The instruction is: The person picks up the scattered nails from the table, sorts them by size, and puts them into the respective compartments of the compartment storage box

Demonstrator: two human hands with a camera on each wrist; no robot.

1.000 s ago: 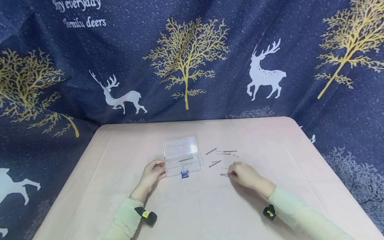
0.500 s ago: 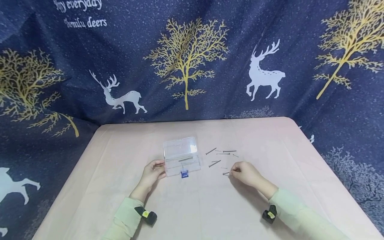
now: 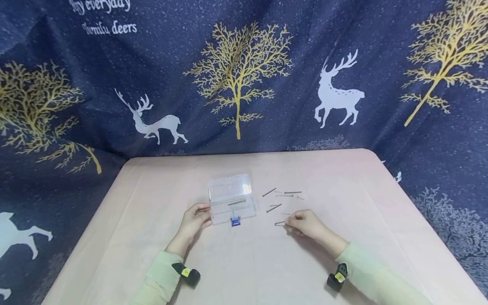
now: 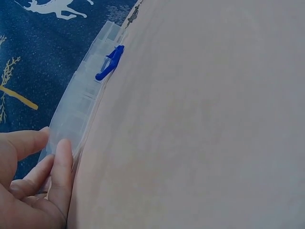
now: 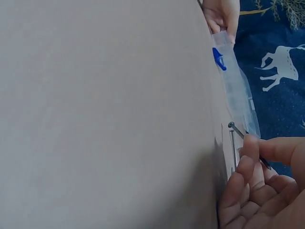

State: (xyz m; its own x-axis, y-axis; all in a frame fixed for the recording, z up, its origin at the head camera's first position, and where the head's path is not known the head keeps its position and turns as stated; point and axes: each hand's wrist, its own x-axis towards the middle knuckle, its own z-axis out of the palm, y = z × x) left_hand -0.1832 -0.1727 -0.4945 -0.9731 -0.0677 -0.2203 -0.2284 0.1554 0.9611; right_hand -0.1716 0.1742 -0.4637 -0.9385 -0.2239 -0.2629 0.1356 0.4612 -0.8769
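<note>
A clear plastic box (image 3: 232, 215) with a blue latch (image 3: 235, 221) stands with its lid (image 3: 230, 189) raised. One long nail (image 3: 237, 202) shows inside it. My left hand (image 3: 194, 221) holds the box's left end between thumb and fingers. To the right of the box, my right hand (image 3: 306, 224) pinches a grey nail (image 5: 237, 130) between thumb and fingertips. The nail's head points left toward the box, and its dark tip sticks out behind the fingers in the right wrist view. Part of the shank is hidden by the fingers.
Several loose nails, long and short, lie on the pale pink tablecloth (image 3: 228, 262) between the box and my right hand. Among them are a long nail (image 3: 274, 208) and a short thin nail (image 3: 300, 198). A dark blue cloth (image 3: 267, 84) hangs behind the table.
My right hand has shifted slightly left and toward me with the nail, and more of the nail's head end shows left of the fingers. The left hand keeps its hold on the box.
</note>
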